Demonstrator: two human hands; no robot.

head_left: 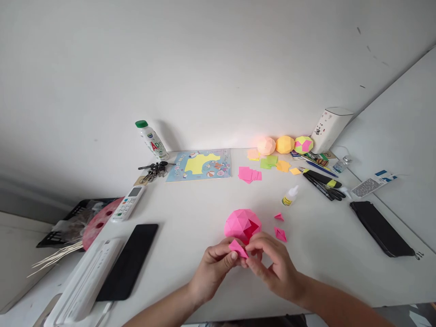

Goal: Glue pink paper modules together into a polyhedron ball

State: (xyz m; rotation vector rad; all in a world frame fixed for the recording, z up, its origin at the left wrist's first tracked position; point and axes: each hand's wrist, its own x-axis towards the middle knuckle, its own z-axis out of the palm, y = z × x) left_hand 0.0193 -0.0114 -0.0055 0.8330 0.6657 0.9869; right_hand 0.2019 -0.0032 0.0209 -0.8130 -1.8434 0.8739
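Between the thumb and fingers of my left hand [218, 263] is a small folded pink paper piece [238, 248]. My right hand [272, 261] has its thumb and forefinger closed at the right end of that same piece. Just beyond both hands sits a pink paper ball [240, 223], made of folded facets, with a jagged opening on its right side. Right of the ball, a folded pink paper unit [280, 234] and a smaller folded pink piece [279, 217] lie on the white table. A small glue bottle [289, 195] stands farther back.
Loose pink sheets [250, 174], green sheets [269, 162] and finished paper balls [285, 144] are toward the wall. Scissors [332, 193] and a black pouch [381, 229] lie right. At left are a black phone [131, 261], a remote [127, 204] and a white power strip [90, 281].
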